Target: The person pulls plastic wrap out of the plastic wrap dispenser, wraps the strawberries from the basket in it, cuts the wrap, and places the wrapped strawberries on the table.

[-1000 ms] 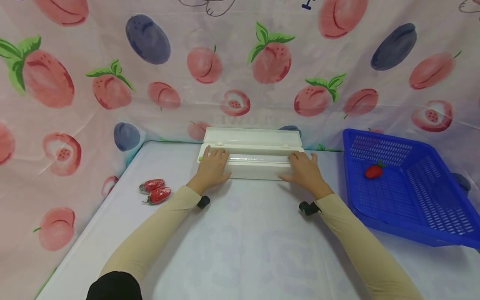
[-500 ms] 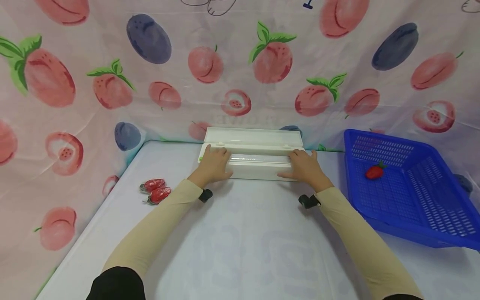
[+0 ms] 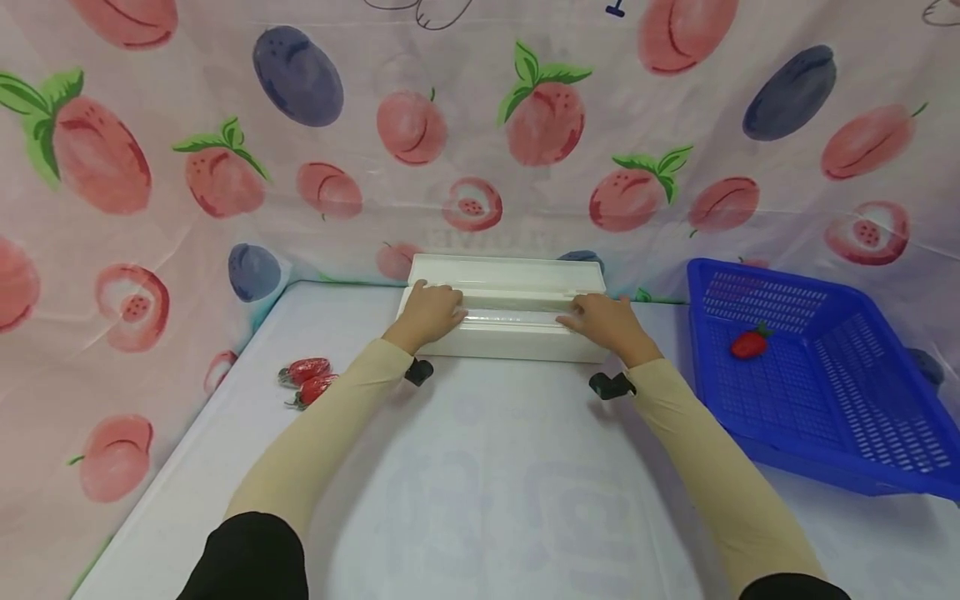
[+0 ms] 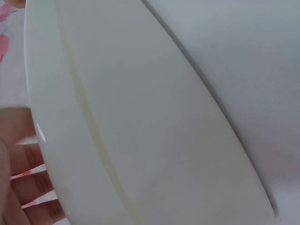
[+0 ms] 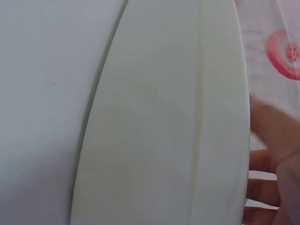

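Observation:
A white cling film dispenser (image 3: 517,343) stands at the back of the table, its lid (image 3: 510,271) flipped up behind it. A clear roll of cling film (image 3: 510,317) shows in its opening. My left hand (image 3: 431,312) is over the left part of the opening, thumb and curled fingers pinching at the film. Over the right part, my right hand (image 3: 606,323) pinches there likewise. The left wrist view shows the dispenser's front wall (image 4: 117,103) with the fingers (image 4: 35,187) beyond its top edge. That wall partly hides the right fingers (image 5: 260,190) in the right wrist view.
Two red film-wrapped strawberries (image 3: 309,371) lie on the left of the white table (image 3: 480,483). On the right stands a blue plastic basket (image 3: 817,467) with one strawberry (image 3: 750,342) inside. A fruit-print cloth (image 3: 480,167) hangs right behind the dispenser.
Both thumbs have lifted from the dispenser's front face up to the fingers at the film. The hands have shifted slightly inward, while the dispenser, strawberries and basket stay in place.

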Tool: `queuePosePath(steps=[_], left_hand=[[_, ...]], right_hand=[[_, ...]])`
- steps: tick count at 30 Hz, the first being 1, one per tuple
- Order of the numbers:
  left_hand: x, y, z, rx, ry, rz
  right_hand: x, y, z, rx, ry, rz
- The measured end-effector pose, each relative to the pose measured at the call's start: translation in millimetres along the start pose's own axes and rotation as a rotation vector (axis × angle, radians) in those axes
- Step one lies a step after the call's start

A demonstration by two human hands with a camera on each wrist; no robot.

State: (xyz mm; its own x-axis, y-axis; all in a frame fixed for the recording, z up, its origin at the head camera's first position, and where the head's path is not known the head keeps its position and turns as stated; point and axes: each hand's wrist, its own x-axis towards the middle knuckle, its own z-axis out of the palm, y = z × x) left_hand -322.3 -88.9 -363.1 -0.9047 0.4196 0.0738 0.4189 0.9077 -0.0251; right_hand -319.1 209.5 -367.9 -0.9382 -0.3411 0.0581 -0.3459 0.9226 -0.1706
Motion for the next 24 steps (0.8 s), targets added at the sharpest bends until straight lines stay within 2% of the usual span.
queuePosePath(steps=[6,12,19,24], left_hand=[[4.4,-4.8,2.3,0.044,0.045,-0.001],[-1.1,-16.6,3.5,0.146,0.155,0.016],[-10.1,-28.9,3.7,0.113,0.281,0.006],[-14.9,-32.3,7.0,0.083,0.385,0.003]], right_hand=[[1,6,1,-0.018,0.082,-0.019],[-3,7,-4,-0.076,0.17,-0.059],[-9,3,-2,-0.161,0.309,-0.07],[-12,4,3,-0.19,0.393,-0.031]])
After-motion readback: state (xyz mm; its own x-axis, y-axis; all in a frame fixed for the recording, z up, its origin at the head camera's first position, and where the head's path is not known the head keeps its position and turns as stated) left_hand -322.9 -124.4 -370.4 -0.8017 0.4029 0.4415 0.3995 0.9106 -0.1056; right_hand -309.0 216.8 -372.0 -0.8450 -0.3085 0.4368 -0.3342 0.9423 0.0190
